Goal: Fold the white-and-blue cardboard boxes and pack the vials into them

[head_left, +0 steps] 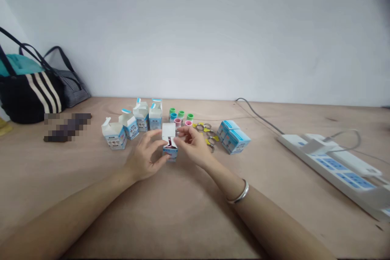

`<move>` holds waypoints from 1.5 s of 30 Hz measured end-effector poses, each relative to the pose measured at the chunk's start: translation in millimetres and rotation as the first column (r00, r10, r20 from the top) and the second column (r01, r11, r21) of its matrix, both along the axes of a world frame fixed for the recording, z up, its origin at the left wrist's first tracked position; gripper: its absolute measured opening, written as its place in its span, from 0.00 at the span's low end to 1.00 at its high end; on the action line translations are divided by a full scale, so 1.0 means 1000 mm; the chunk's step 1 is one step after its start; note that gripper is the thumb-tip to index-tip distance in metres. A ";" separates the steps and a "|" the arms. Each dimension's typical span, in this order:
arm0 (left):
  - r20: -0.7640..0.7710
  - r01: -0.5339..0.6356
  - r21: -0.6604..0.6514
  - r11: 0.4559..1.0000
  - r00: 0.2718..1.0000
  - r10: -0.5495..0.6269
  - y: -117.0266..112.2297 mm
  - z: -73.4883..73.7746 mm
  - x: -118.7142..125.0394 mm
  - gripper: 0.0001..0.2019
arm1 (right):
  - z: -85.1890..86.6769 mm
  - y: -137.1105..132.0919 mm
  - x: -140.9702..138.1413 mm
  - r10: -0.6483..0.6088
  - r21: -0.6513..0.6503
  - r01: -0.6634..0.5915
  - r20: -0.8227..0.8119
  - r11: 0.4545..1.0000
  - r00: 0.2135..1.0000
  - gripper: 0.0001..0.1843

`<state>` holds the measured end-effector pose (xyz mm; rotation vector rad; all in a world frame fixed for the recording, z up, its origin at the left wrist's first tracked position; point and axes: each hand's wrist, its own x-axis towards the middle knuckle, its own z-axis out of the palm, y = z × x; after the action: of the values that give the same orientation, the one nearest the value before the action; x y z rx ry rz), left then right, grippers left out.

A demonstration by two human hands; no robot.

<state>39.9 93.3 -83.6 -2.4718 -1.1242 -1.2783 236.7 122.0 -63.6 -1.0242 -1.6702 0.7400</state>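
A small blue-and-white cardboard box [170,156] stands on the table with its white lid flap [168,130] raised. Something dark red shows inside, too little to name. My left hand [148,156] grips the box from the left, thumb and fingers along its side. At its top right, the thumb and fingers of my right hand [191,143] pinch the box near a flap. Just behind stand several small containers [177,121] with green, blue and pink tops. Beside my right hand lie several metal rings with yellow tabs [210,131], probably hose clamps.
Several open boxes [114,136] of the same print stand at the left. A larger blue-and-white box [233,136] sits to the right. Farther right lies a white power strip [329,164] with a grey cable [258,113]. Bags [33,91] stand at the far left.
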 end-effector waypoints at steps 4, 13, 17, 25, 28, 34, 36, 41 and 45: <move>-0.005 -0.005 0.052 0.999 1.000 0.005 0.002 0.000 0.000 0.09 | 0.002 -0.001 0.000 0.100 0.045 -0.105 0.095 0.993 0.990 0.28; 0.135 0.132 -0.060 0.990 0.983 -0.123 0.003 -0.005 0.000 0.03 | 0.013 -0.010 0.003 0.253 0.273 -0.276 0.116 0.922 0.960 0.08; 0.191 0.125 -0.074 0.989 0.975 -0.109 0.004 -0.005 0.000 0.07 | 0.011 -0.008 0.005 0.225 0.318 -0.277 0.191 0.907 0.955 0.06; 0.099 0.125 -0.011 0.992 0.987 -0.124 0.005 -0.003 -0.002 0.10 | 0.010 -0.011 0.005 0.127 0.401 -0.249 0.305 0.882 0.944 0.05; 0.097 0.136 -0.014 0.991 0.986 -0.134 0.005 -0.004 -0.001 0.08 | 0.012 -0.011 0.008 0.134 0.399 -0.290 0.375 0.870 0.917 0.05; 0.094 0.151 -0.052 0.987 0.985 -0.146 0.003 -0.003 0.000 0.07 | 0.012 -0.009 0.006 0.266 0.284 -0.412 0.436 0.866 0.860 0.08; 0.085 0.149 -0.065 0.987 0.986 -0.144 0.002 -0.003 -0.001 0.08 | 0.016 -0.012 0.005 0.250 0.266 -0.411 0.480 0.872 0.841 0.11; 0.114 0.163 -0.079 0.984 0.982 -0.153 0.002 -0.005 -0.005 0.19 | 0.051 -0.024 0.023 0.035 0.151 -0.206 0.721 0.967 0.692 0.36; 0.093 0.164 -0.114 0.980 0.984 -0.154 0.003 -0.007 -0.005 0.19 | 0.080 -0.027 0.048 -0.116 0.088 0.088 0.910 0.992 0.399 0.21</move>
<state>35.0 96.2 -90.5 -2.6680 -1.0716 -1.4074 285.0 95.3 16.7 -1.6787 -2.4977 -0.0429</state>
